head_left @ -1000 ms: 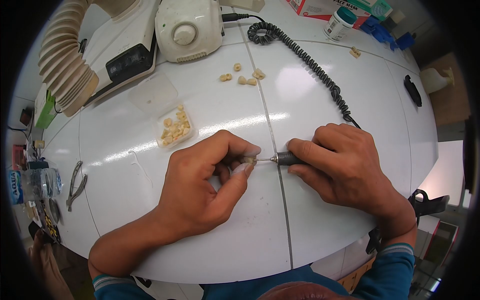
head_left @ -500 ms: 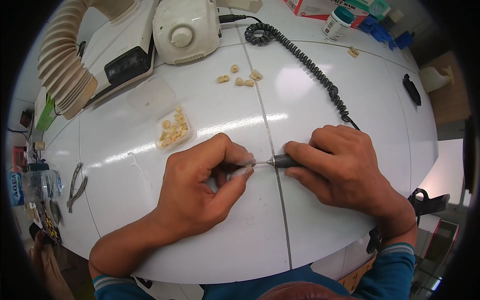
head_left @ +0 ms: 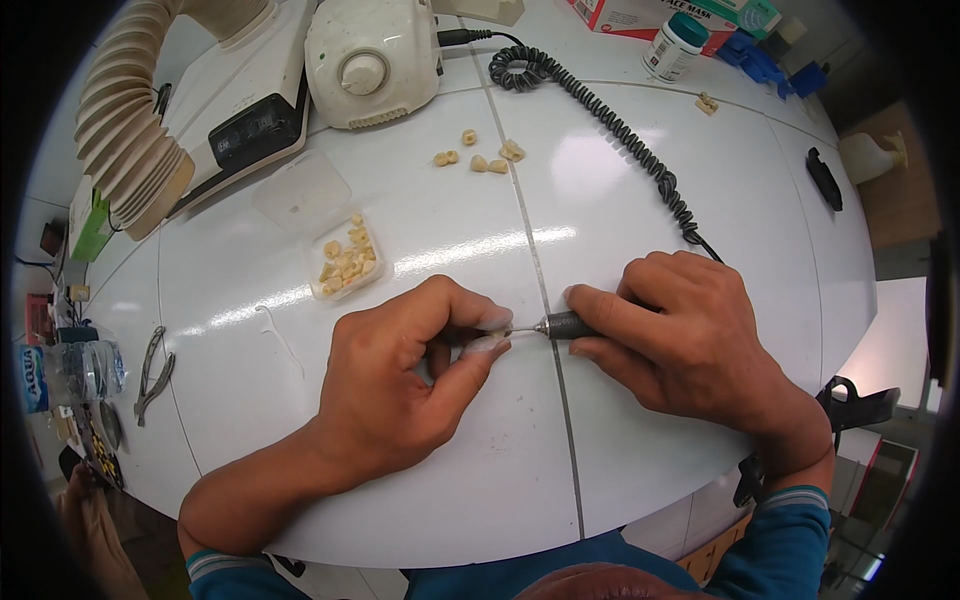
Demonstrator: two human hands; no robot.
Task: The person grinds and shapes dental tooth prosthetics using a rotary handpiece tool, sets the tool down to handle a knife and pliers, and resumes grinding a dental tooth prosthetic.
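Observation:
My left hand (head_left: 400,360) is closed in a pinch, thumb and index finger round a small dental piece (head_left: 503,332) that the fingertips mostly hide. Whitish dust coats those fingertips. In my right hand (head_left: 690,335) is a dark rotary handpiece (head_left: 568,325), lying sideways with its thin metal bur (head_left: 527,329) pointing left. The bur's tip reaches the pinched piece; I cannot tell exactly where it touches. Both hands are low over the white table (head_left: 660,470). Specks of dust lie on the tabletop below the bur.
Beyond my left hand is a clear plastic box (head_left: 378,265) of tooth crowns. Several loose crowns (head_left: 480,163) lie farther back. A coiled cord (head_left: 620,120) runs from the control unit (head_left: 375,65). A suction hose (head_left: 135,130) and pliers (head_left: 152,378) are at left.
The left hand's knuckles have dropped slightly and its fingertips have shifted a little round the piece. My right index finger has moved slightly; the handpiece stays nearly in place.

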